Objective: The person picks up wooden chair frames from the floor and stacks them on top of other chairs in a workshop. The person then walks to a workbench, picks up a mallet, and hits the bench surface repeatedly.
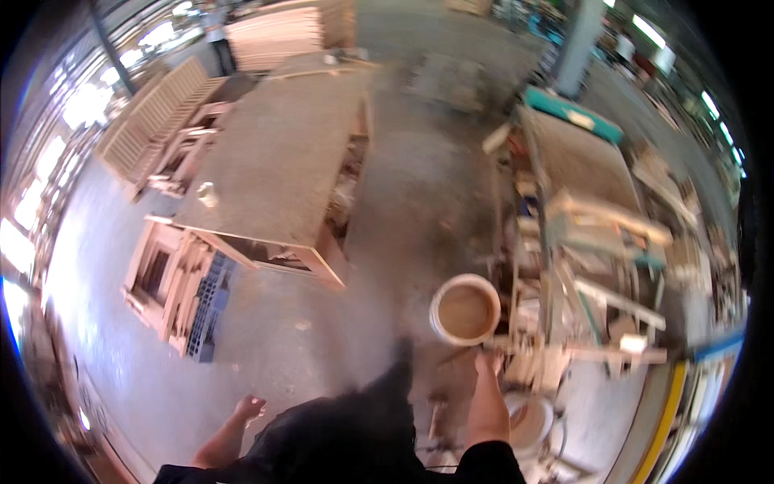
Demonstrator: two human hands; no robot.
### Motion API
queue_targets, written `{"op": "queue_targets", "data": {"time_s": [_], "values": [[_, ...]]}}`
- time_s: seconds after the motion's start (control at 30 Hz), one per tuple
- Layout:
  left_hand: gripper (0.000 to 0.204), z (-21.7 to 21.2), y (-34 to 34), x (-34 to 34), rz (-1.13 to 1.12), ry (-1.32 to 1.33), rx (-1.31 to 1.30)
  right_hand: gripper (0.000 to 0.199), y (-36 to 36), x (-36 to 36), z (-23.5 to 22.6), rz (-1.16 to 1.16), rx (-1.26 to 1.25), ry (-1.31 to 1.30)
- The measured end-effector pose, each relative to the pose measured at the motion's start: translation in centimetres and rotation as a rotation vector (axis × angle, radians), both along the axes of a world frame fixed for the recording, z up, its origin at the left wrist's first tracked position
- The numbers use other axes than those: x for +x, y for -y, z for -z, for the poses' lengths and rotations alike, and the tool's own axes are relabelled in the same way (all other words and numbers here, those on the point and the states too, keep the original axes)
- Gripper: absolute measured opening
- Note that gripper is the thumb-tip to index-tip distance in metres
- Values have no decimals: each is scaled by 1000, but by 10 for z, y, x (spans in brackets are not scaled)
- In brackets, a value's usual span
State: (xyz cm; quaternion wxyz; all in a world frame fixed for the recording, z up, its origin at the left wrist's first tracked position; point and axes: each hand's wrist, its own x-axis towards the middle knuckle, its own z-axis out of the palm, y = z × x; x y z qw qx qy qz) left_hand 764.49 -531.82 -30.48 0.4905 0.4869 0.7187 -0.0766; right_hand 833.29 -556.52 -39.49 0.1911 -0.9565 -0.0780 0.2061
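Observation:
My left hand hangs low at the left of my body, over the bare floor. Its fingers are loosely bent and apart, and I see nothing in it. My right arm reaches forward, with the right hand just on the near side of a round white bucket with a flat brownish surface inside its rim. Blur hides the right fingers, so I cannot tell whether they touch the bucket or hold anything. Beside that hand, wood offcuts lie crowded at the end of a cluttered workbench.
A large board-topped table stands ahead on the left. Near its corner, wooden frame pieces rest with a blue pallet. Another white bucket is by my right forearm. A grey pillar and a distant person are farther back.

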Motion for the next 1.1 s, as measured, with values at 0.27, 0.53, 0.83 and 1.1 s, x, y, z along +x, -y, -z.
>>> {"op": "queue_targets", "data": {"time_s": [0.27, 0.53, 0.83, 1.1], "values": [[37, -32, 50, 42, -206, -116, -212, 86, -5, 76, 87, 280, -177, -299], [41, -31, 52, 110, -263, -40, -185, 78, -20, 55, 58, 202, 106, -593], [43, -22, 10, 155, -163, -170, -338, 67, -24, 70, 23, 29, 306, -931], [45, 26, -28, 161, 89, -97, -148, 59, -84, 47, 38, -59, 385, -1125]]}}
